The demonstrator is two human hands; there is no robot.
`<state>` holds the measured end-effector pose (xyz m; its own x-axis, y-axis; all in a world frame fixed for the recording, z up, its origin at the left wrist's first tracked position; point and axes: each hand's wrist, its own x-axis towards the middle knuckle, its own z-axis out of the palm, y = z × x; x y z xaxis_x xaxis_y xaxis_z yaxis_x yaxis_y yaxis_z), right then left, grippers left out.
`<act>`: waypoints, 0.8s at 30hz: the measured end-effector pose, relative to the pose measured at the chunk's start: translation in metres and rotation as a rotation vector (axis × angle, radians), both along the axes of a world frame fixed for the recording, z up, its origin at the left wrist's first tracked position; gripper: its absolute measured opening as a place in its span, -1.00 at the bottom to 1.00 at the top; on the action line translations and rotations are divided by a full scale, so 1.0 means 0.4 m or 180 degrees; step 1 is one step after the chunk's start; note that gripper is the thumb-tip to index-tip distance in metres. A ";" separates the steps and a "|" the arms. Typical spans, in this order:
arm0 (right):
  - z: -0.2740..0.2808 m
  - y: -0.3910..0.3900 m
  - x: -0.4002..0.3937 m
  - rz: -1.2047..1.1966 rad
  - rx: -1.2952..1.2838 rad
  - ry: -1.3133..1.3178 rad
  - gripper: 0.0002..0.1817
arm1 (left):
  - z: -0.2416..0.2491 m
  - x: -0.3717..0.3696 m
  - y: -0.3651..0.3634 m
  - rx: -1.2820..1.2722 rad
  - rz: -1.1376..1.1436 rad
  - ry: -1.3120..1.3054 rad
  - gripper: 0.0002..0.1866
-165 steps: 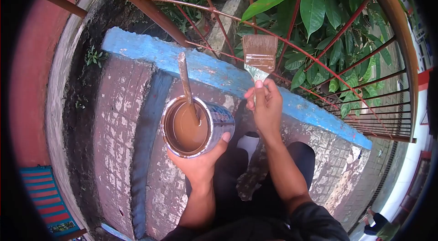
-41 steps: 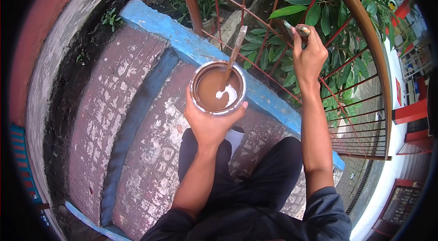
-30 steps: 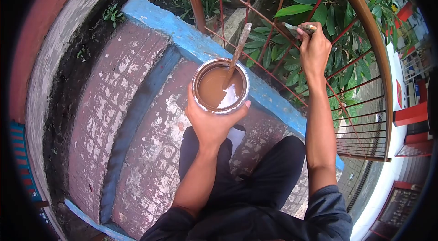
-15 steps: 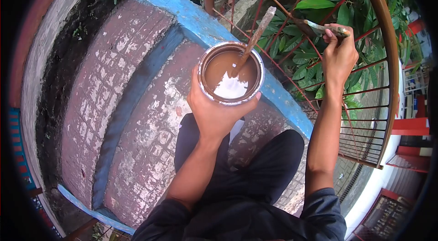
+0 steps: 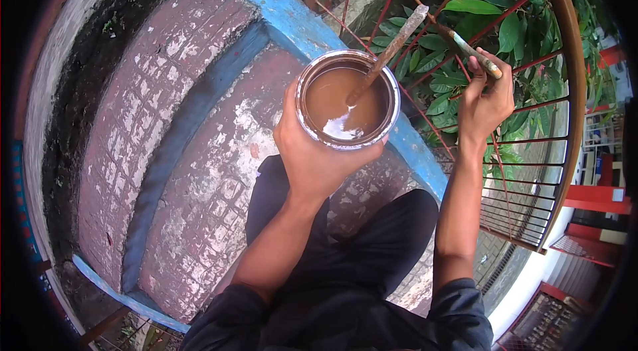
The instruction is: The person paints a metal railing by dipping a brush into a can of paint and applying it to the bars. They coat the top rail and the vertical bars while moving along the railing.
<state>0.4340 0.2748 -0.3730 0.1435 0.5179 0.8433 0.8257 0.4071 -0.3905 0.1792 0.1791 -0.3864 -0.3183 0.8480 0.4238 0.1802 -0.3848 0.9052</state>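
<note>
A round can of brown paint (image 5: 347, 100) is held in my left hand (image 5: 318, 155), whose fingers wrap round its side. A paint-crusted stick (image 5: 392, 49) leans out of the paint over the can's rim. My right hand (image 5: 486, 102) pinches the handle of a paintbrush (image 5: 473, 53) between thumb and fingers. The brush points up and left, its tip close to a thin rusty bar of the metal railing (image 5: 573, 85). How far the bristles touch the bar is hard to tell.
Beneath me are worn, mottled steps (image 5: 212, 178) with a blue painted edge (image 5: 292, 19). Leafy plants (image 5: 508, 32) grow behind the railing's bars. A rough wall (image 5: 46, 85) curves along the left, and red and white structures (image 5: 595, 199) stand at the far right.
The can has shifted slightly right in view, with more brown paint showing. My right hand has turned, and the brush now slants more steeply. The whole view has shifted a little.
</note>
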 end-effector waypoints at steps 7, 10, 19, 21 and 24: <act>0.008 0.018 -0.015 -0.0205 0.0469 -0.0351 -0.85 | 0.006 -0.002 -0.002 -0.0005 0.0037 0.0163 -0.04; -0.065 -0.006 -0.051 0.0068 0.0067 -0.0249 -0.74 | 0.002 0.003 0.001 0.0082 -0.0055 -0.0016 -0.04; -0.118 -0.100 -0.078 0.0085 -0.0046 0.0233 -0.69 | 0.008 0.014 0.004 -0.0114 -0.0224 0.0038 -0.07; -0.123 -0.112 -0.073 0.0161 -0.0132 0.0304 -0.64 | 0.016 0.021 0.002 -0.0071 -0.0344 0.0015 -0.07; -0.108 -0.107 -0.047 0.0097 0.0067 0.0247 -0.57 | 0.028 0.030 0.000 -0.0217 -0.0512 -0.0014 -0.09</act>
<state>0.4153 0.2318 -0.4163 0.1932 0.5053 0.8410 0.7804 0.4404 -0.4439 0.1912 0.1793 -0.3752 -0.1779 0.9148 0.3626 0.1174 -0.3461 0.9308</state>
